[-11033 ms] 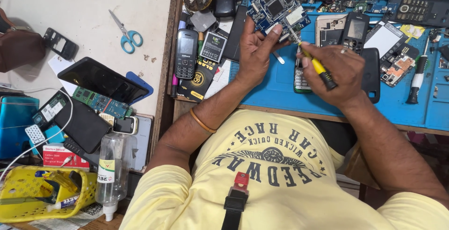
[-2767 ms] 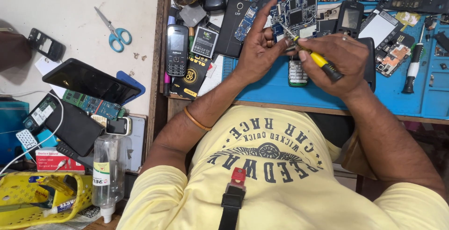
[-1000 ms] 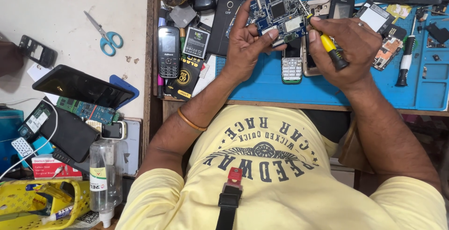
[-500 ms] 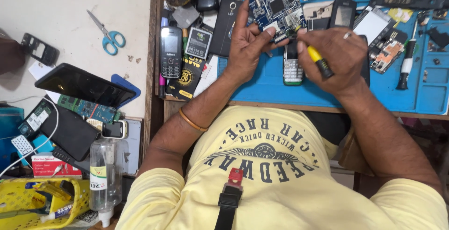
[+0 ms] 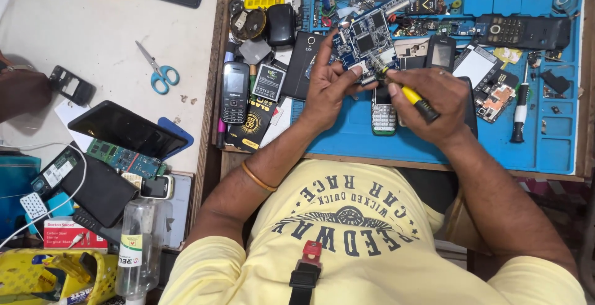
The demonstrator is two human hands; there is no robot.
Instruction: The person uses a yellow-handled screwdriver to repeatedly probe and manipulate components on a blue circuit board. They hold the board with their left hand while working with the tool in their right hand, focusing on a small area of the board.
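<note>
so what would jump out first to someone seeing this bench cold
The two hands at the centre: the left hand holds up a blue circuit board while the right hand works its lower edge with a yellow-handled screwdriver. Beneath them, a bright blue work mat is littered with phone parts, with a keypad phone lying just below the board. On the white table to the left lie blue-handled scissors.
</note>
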